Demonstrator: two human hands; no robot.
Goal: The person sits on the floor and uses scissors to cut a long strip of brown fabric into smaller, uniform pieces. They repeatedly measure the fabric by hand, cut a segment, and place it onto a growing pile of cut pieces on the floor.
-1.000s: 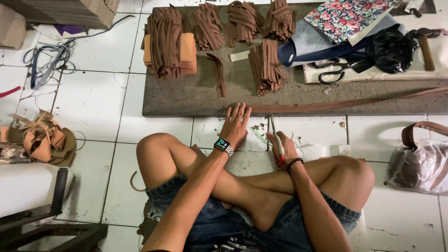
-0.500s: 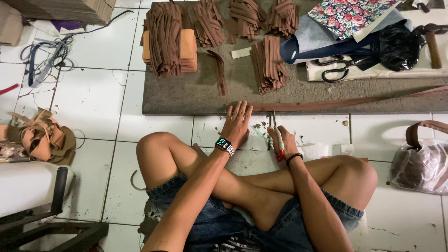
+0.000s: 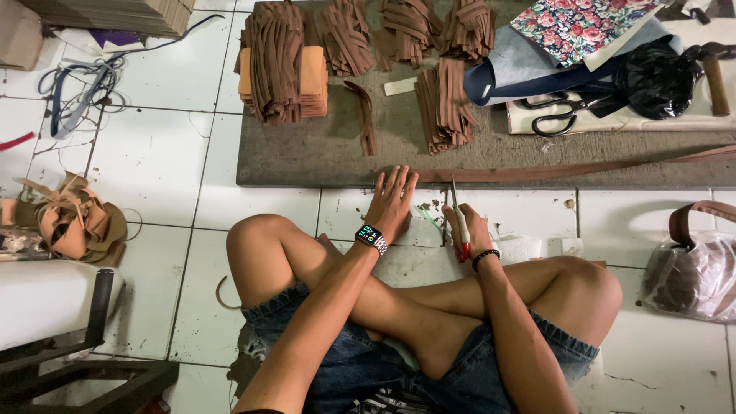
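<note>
Left hand point(image 3: 392, 201) spread flat on long brown strip point(image 3: 537, 173); right hand point(image 3: 465, 230) gripping red-handled tool point(image 3: 460, 222)

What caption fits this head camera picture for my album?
Cross-legged on white tiles, left hand presses a long brown strap while right hand holds a red-handled tool.

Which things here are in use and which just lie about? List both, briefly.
In use: left hand pressing on the long brown strip; right hand holding a red-handled tool.

Lying about: black scissors, floral fabric, hammer, strip bundles, plastic bag.
</note>
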